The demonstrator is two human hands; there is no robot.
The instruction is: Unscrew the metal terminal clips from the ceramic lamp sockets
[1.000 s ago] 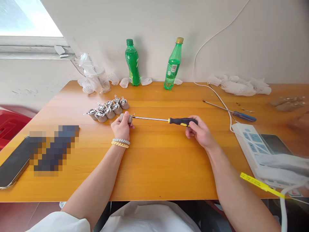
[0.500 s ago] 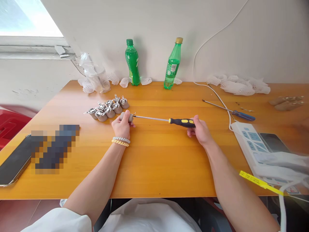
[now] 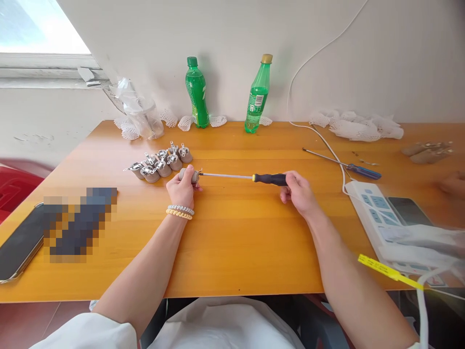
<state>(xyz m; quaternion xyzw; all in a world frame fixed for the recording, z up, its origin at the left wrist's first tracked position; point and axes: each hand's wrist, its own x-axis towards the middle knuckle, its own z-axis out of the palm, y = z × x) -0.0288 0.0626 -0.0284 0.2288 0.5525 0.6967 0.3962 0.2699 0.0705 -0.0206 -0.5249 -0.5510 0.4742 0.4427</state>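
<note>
My left hand point(image 3: 182, 190) grips a small grey cylindrical part point(image 3: 189, 174) with a metal clip, held against the orange table point(image 3: 232, 242). My right hand point(image 3: 298, 192) is closed round the black-and-yellow handle of a long screwdriver point(image 3: 250, 177). Its thin shaft lies level and its tip meets the right end of the grey part. A cluster of several similar grey parts with metal clips point(image 3: 160, 162) lies just behind and left of my left hand.
Two green bottles point(image 3: 196, 93) point(image 3: 257, 95) stand at the wall. A blue-handled screwdriver point(image 3: 345, 165), a white power strip point(image 3: 374, 213) with cable, a phone point(image 3: 410, 211) and white netting point(image 3: 358, 127) are on the right. Another phone point(image 3: 20, 247) lies left.
My right hand has turned on the screwdriver handle, covering more of it. The yellow patches on the handle no longer show. The view shifted slightly; my left hand stays on the part.
</note>
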